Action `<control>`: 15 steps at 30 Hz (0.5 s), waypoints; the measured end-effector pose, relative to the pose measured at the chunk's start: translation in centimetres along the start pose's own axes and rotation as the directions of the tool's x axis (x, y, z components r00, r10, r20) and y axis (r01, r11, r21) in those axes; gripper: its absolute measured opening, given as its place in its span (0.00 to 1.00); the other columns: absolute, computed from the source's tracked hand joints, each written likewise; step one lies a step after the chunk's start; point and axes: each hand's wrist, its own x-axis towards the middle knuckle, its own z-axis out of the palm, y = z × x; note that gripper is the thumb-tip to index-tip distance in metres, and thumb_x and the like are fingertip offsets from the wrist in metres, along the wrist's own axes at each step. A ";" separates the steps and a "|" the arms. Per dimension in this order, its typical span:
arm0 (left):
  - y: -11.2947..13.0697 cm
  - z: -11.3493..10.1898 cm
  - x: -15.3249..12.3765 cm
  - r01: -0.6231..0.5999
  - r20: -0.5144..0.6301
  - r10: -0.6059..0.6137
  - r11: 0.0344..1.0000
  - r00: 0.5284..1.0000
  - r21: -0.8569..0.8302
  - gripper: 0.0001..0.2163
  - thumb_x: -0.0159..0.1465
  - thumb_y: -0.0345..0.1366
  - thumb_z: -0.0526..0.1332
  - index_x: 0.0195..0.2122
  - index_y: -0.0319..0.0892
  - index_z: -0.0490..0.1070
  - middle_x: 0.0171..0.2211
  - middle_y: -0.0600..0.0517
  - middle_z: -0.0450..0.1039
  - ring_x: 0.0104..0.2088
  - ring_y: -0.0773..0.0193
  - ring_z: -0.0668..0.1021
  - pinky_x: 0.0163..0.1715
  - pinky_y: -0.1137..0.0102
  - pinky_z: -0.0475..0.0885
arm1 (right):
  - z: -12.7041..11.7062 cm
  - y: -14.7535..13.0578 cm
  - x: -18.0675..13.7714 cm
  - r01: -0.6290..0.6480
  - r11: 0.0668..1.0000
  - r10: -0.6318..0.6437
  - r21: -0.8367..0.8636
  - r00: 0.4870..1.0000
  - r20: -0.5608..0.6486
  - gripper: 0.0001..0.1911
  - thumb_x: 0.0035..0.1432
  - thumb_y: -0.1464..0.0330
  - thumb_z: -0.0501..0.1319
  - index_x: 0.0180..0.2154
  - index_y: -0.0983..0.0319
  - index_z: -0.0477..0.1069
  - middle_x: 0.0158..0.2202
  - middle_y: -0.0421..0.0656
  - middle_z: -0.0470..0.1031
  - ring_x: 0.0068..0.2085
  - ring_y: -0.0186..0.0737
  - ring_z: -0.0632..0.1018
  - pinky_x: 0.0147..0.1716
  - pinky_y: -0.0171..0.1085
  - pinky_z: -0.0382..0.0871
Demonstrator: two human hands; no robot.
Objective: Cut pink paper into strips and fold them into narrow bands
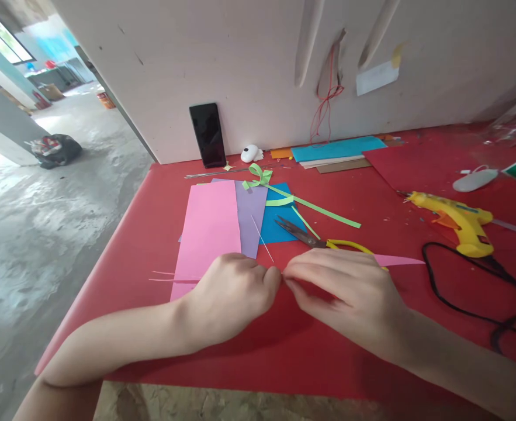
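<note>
My left hand (pixel 234 292) and my right hand (pixel 343 292) meet fingertip to fingertip over the red table cover (pixel 284 351), both pinched shut. Between them they hold thin pink paper strips (pixel 174 276), whose ends stick out left of my left hand. A pointed pink strip (pixel 398 260) juts out to the right behind my right hand. Just beyond the hands lie a pink paper sheet (pixel 207 225), a purple sheet (pixel 251 207) and a blue sheet (pixel 279 225). Yellow-handled scissors (pixel 319 238) rest on the table behind my right hand.
A yellow glue gun (pixel 459 221) with a black cord (pixel 472 292) lies at the right. Green paper strips (pixel 301 202) curl behind the sheets. A black phone (pixel 208 135) leans on the wall, with a paper stack (pixel 336 151) further right. The table's left edge drops to a concrete floor.
</note>
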 end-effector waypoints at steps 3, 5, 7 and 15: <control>0.0 -0.2 0.0 -0.008 0.002 0.008 1.000 1.000 0.010 0.14 0.58 0.18 0.48 0.20 0.41 0.61 0.13 0.58 0.60 0.13 0.69 0.62 0.14 0.71 0.56 | -0.1 -0.1 -0.2 -0.029 0.999 0.030 -0.020 1.000 0.003 0.08 0.55 0.80 0.57 0.28 0.64 0.69 0.24 0.39 0.74 0.26 0.31 0.75 0.28 0.31 0.70; -0.3 -0.6 0.0 -0.003 0.012 0.003 1.000 1.000 0.025 0.14 0.57 0.18 0.48 0.20 0.41 0.62 0.12 0.58 0.60 0.13 0.69 0.61 0.14 0.71 0.55 | -0.4 0.1 -0.1 -0.026 0.999 0.026 -0.042 1.000 -0.012 0.08 0.55 0.80 0.57 0.28 0.63 0.69 0.25 0.38 0.75 0.27 0.30 0.75 0.29 0.30 0.70; -0.9 -1.3 -0.1 0.028 0.030 -0.030 0.998 0.999 0.048 0.13 0.55 0.17 0.48 0.20 0.41 0.63 0.12 0.58 0.58 0.13 0.69 0.61 0.14 0.71 0.52 | -1.0 0.6 0.2 -0.033 0.997 0.031 -0.069 0.999 -0.027 0.08 0.55 0.80 0.57 0.28 0.62 0.68 0.26 0.37 0.75 0.28 0.29 0.76 0.31 0.29 0.71; -2.7 -3.6 -0.2 0.120 0.145 -0.125 0.992 0.982 0.042 0.13 0.58 0.21 0.51 0.19 0.41 0.61 0.12 0.59 0.54 0.13 0.70 0.57 0.16 0.72 0.45 | -3.0 3.6 1.0 -0.053 0.981 0.046 -0.184 0.998 -0.043 0.08 0.54 0.78 0.59 0.27 0.61 0.68 0.26 0.38 0.75 0.25 0.31 0.76 0.28 0.30 0.70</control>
